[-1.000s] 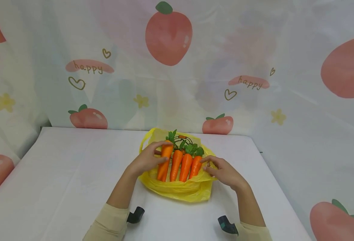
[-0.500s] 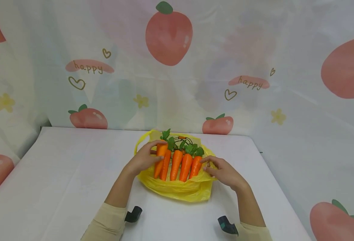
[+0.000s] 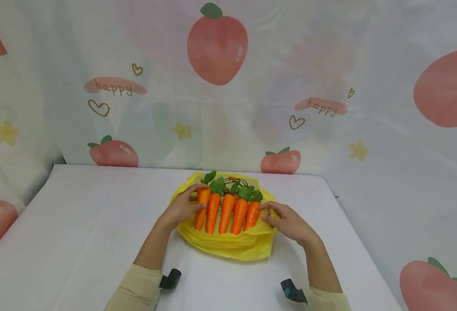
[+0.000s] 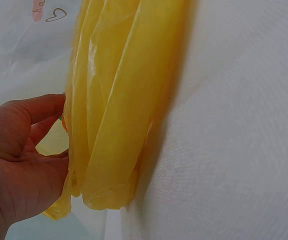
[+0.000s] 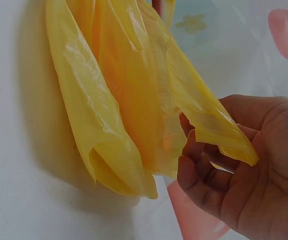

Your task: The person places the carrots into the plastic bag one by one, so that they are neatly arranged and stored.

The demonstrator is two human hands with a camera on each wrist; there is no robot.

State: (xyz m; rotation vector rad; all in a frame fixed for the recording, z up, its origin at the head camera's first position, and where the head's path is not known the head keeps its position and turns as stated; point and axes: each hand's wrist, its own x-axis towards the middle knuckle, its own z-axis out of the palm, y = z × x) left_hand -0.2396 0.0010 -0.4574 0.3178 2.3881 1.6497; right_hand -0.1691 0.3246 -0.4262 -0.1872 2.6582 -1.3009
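Observation:
In the head view, several orange carrots [image 3: 226, 214] with green tops lie side by side in a yellow plastic bag [image 3: 232, 250]. My left hand [image 3: 182, 208] grips the leftmost carrot [image 3: 202, 205], fingers across its upper end and thumb on its lower side. My right hand [image 3: 287, 221] is at the bag's right edge, index fingertip right by the rightmost carrot [image 3: 253, 216]. In the right wrist view, a flap of the bag [image 5: 209, 125] runs between the thumb and curled fingers of that hand [image 5: 254, 170]. The bag's side [image 4: 119, 110] hides the left fingertips in the left wrist view.
A white table [image 3: 96, 224] bears the bag near its middle. Behind stands a cloth backdrop [image 3: 228, 116] printed with fruit. A black elbow-shaped piece [image 3: 170, 279] sits by the left sleeve, a similar one [image 3: 293, 291] by the right sleeve.
My left hand has moved left with its carrot, which now lies beside the second one, leaving that fully in sight. The bag's left handle loop has sunk. My right hand has stayed put.

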